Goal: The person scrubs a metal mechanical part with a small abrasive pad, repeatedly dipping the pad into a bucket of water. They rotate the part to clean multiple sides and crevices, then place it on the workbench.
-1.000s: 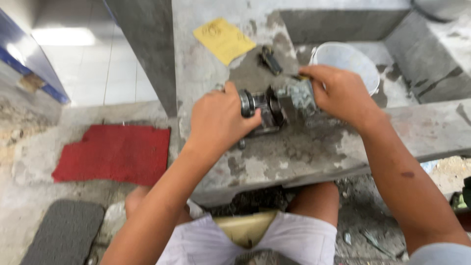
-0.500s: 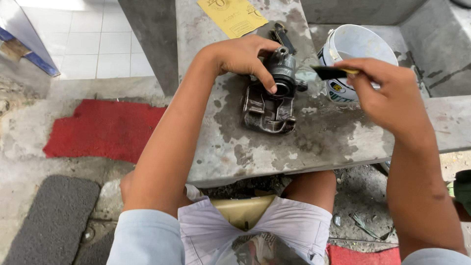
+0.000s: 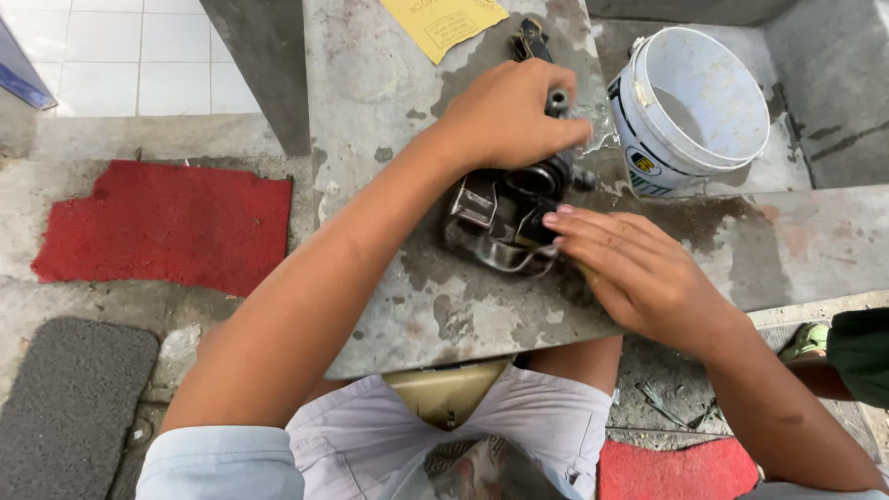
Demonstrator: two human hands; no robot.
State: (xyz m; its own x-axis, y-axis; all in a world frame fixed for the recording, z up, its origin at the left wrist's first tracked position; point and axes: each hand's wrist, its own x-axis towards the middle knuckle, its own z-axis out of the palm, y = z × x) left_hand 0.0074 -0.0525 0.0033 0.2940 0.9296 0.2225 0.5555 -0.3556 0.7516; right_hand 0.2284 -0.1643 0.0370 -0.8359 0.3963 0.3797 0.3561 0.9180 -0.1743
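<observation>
Two hands are on one greasy metal part (image 3: 505, 218), a dark cast piece with a round bore and a shiny bracket, lying near the middle of the stained concrete slab (image 3: 389, 139). I see my left hand (image 3: 509, 116) clamped over its upper end, fingers curled around a short stub that pokes up between them. My right hand (image 3: 630, 273) lies flatter, fingertips (image 3: 560, 220) pressed against the lower right edge of the part; whether it pinches something small underneath, I cannot tell.

I judge the part heavy for its size and fully rigid, so it will not give under pressure. Its surface looks wet and oily, and the slab around it is damp, so I expect it to slide if pushed sideways. The safest hold looks like the thick body beside the bore, not the thin bracket edges, which look sharp.

Just beyond it a white plastic bucket (image 3: 690, 111) lies tipped on its side, mouth towards me. A yellow sheet (image 3: 444, 23) lies at the slab's far edge, and a red mat (image 3: 162, 227) covers the floor to the left.
</observation>
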